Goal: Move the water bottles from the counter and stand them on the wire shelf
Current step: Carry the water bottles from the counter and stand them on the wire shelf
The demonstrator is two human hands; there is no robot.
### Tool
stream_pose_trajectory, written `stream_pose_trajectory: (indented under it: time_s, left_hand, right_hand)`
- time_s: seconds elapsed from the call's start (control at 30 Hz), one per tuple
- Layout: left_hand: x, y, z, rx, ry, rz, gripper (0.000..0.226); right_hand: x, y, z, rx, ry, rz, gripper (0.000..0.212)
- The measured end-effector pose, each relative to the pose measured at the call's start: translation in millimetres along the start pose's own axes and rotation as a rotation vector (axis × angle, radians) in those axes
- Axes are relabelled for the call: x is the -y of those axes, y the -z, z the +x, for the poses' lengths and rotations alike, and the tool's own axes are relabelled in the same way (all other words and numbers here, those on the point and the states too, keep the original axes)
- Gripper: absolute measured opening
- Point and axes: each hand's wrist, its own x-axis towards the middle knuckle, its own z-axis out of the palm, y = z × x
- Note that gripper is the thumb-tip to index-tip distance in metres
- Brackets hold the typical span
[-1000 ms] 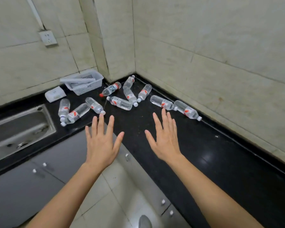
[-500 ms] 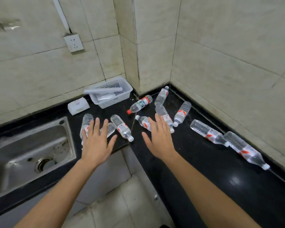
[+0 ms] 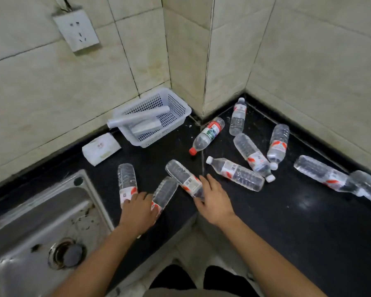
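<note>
Several clear water bottles lie on their sides on the black counter [image 3: 287,211]. My left hand [image 3: 137,211] rests with curled fingers over the neck ends of two of them, a left bottle [image 3: 126,181] and a middle bottle [image 3: 165,189]; a grip on either is unclear. My right hand [image 3: 215,200] curls round the neck end of a third bottle [image 3: 183,177]. All three still lie on the counter. More bottles lie beyond, among them a red-capped bottle [image 3: 208,133] and a white-capped bottle [image 3: 236,174]. No wire shelf is in view.
A steel sink [image 3: 41,221] is set into the counter at the left. A white plastic basket [image 3: 176,108] with rolls in it and a tissue pack [image 3: 101,147] stand by the tiled wall. A wall socket [image 3: 76,30] is above. Two bottles [image 3: 321,173] lie at the far right.
Both hands have dropped from hovering with spread fingers onto the nearest bottles. The view has moved closer and tilted down over the counter's corner.
</note>
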Motion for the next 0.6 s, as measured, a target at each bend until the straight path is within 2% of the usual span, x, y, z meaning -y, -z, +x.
stream_pose_trajectory:
  time_s: [0.07, 0.2, 0.37, 0.5, 0.6]
  left_hand:
    - [5, -11, 15, 0.06, -0.032, -0.031, 0.057]
    - [9, -28, 32, 0.14, -0.054, -0.017, 0.081]
    - [8, -39, 43, 0.162, -0.098, 0.026, 0.095]
    - [-3, -37, 52, 0.154, -0.087, 0.048, 0.094]
    - [-11, -35, 61, 0.147, -0.087, 0.078, 0.094]
  right_hand:
    - [5, -16, 7, 0.082, -0.097, 0.008, 0.081]
    - [5, -42, 9, 0.258, -0.221, 0.0, 0.081]
    - [-1, -56, 12, 0.196, -0.311, -0.018, 0.088]
    - [3, -62, 14, 0.136, -0.378, 0.012, 0.099]
    - [1, -58, 14, 0.116, -0.373, 0.13, 0.082]
